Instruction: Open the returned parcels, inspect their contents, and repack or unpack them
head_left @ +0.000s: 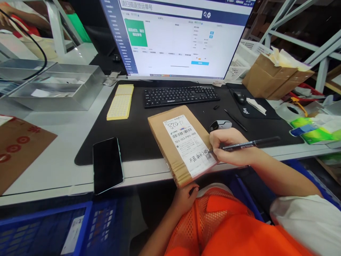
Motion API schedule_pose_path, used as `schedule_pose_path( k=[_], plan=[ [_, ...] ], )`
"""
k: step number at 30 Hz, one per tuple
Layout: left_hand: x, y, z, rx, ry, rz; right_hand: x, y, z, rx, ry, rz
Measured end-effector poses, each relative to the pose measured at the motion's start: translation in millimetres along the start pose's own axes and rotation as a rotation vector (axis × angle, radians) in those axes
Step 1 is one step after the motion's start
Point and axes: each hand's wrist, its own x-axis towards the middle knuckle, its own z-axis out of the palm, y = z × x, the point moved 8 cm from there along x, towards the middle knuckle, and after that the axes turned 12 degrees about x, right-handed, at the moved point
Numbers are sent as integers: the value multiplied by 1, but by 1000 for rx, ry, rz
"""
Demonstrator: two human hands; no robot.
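A flat cardboard parcel [162, 137] lies slantwise on the black desk mat, its near end jutting over the desk's front edge. On it is a white shipping label [183, 137] with a barcode, printed lines and black handwriting. My right hand [226, 145] is closed around a black permanent marker [239, 145], its tip at the label's lower right by the written characters. My left hand [185, 197] grips the parcel's near end from below; some of its fingers are hidden. A barcode scanner [220, 125] sits just beyond my right hand.
A phone [107, 165] lies at the desk edge on the left, near a yellow sticker pad [121, 102]. Behind the parcel are a keyboard [181, 96] and a monitor [170, 42]. A mouse [239, 97], pen [236, 120] and open carton [269, 76] are right. Blue crates [87, 220] stand below.
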Motion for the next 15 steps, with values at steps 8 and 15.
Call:
schedule_pose_path(
  k=[8, 15],
  plan=[
    [2, 1, 0, 10, -14, -26, -7, 20, -73, 209, 448, -165],
    [4, 5, 1, 54, -21, -20, 41, 133, -146, -473, 284, 177]
  ],
)
